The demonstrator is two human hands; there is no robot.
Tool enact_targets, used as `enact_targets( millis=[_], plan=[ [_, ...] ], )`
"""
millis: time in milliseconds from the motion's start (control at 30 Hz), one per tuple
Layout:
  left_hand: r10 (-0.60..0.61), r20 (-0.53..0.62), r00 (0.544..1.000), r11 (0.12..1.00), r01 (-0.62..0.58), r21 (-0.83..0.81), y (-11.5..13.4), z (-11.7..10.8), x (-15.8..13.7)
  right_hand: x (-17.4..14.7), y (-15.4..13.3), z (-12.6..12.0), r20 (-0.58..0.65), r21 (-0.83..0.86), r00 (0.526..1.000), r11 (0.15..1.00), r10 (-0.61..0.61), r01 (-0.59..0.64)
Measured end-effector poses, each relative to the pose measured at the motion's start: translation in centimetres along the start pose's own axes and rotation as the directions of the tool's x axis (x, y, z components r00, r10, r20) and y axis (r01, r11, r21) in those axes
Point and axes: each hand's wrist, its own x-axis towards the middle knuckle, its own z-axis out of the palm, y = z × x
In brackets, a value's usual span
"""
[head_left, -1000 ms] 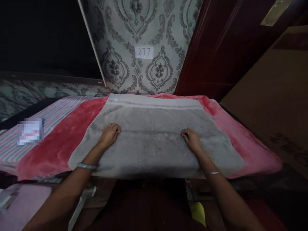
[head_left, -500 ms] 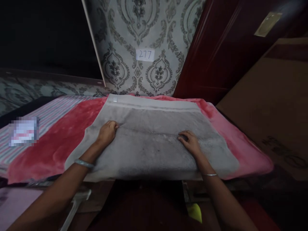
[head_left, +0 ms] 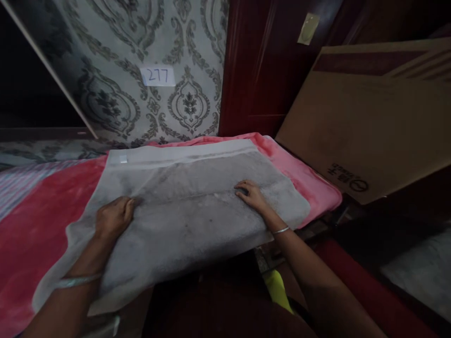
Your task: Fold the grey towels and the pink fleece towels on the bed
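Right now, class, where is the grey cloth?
In the head view, the grey cloth lies at centre on the red blanket, with the left hand and right hand on it.

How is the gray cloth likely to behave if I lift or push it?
The gray cloth is probably floppy: creases spread from the left hand and its left edge ripples. Pushed, it would likely bunch rather than roll or tip, since it lies thin and spread over the pink blanket. Its fuzzy-looking surface suggests it may not be slippery.
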Motion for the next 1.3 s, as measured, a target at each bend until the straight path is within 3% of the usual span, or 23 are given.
enact_targets(
  millis=[200, 367, 667, 900, 1100, 1300],
  plan=[
    [0.003, -0.007, 1.000, 1.000, -0.004, -0.017, 0.4, -0.2, 0.1, -1.2, 2.5, -3.7, 0.024, -0.099, 1.000, 0.995, 0.000, 0.002],
    [-0.042, 0.059, 0.997, 0.999, 0.042, 0.011, 0.7, -0.3, 0.4, -2.6, 4.2, -6.7, 0.026, -0.149, 0.999, 0.988, 0.043, -0.038],
    [-0.071, 0.059, 0.996, 0.997, 0.069, 0.029, 1.2, -0.4, 0.4, -1.6, 4.5, -5.0, -0.039, -0.232, 0.989, 0.961, 0.145, -0.150],
    [-0.062, 0.072, 0.996, 0.995, 0.056, 0.079, 1.5, -0.8, 0.4, -2.0, 3.9, -5.7, -0.140, -0.267, 0.971, 0.937, 0.193, -0.225],
    [-0.065, 0.165, 0.984, 0.984, 0.036, 0.174, 1.3, -1.0, 0.3, -2.3, 4.8, -5.0, -0.094, -0.281, 0.977, 0.936, 0.192, -0.211],
    [-0.033, 0.169, 0.985, 0.983, 0.002, 0.185, 0.8, -0.8, 0.4, -3.5, 6.0, -8.2, -0.021, -0.339, 0.988, 0.928, 0.156, -0.154]
  ],
)
